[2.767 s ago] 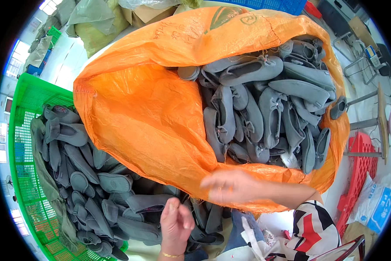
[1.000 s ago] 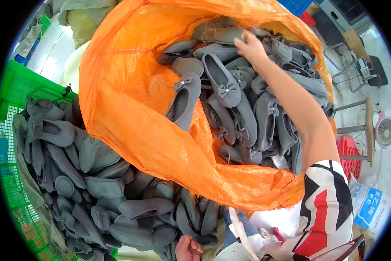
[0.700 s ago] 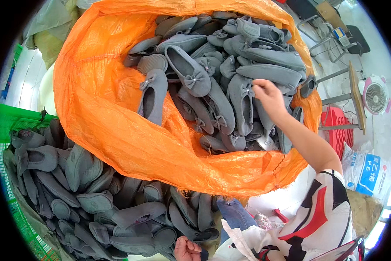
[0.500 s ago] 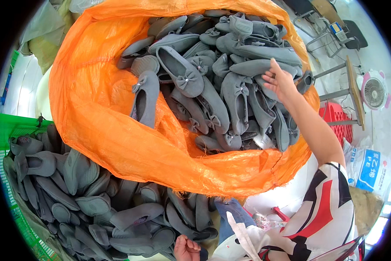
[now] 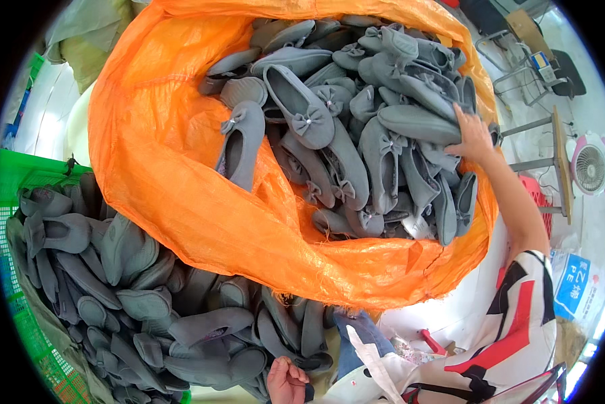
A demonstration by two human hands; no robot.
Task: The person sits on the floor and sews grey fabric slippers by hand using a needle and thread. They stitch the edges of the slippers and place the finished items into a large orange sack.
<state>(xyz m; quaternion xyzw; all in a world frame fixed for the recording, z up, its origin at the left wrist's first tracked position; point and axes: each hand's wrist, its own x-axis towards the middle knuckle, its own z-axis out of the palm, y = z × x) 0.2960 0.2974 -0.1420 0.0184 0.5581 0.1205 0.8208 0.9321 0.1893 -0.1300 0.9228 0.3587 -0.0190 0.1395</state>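
Grey fabric flat shoes with small bows (image 5: 309, 121) lie heaped in a large orange woven plastic sack (image 5: 181, 229), its mouth wide apart. My right hand (image 5: 476, 138) reaches to the right side of this heap. Its thumb and fingers are spread, touching the end of a sole-up grey shoe (image 5: 420, 124); I see no firm hold. Near the lower edge, my left hand (image 5: 287, 382) is closed with fingers curled, and nothing shows in it. Close beside it lie more grey shoes (image 5: 215, 367), piled at the lower left.
A green plastic basket (image 5: 29, 168) stands at the left around the lower pile. To the right are a wooden-topped table (image 5: 562, 165), a white and pink fan (image 5: 590, 165), a red plastic crate (image 5: 538, 198) and a blue-and-white bag (image 5: 575, 286). A dark chair (image 5: 567, 74) stands far right.
My right hand has moved right and down along the heap, its fingers spreading; shoes near it have shifted. The sack sits slightly farther right in view. My left hand stays curled.
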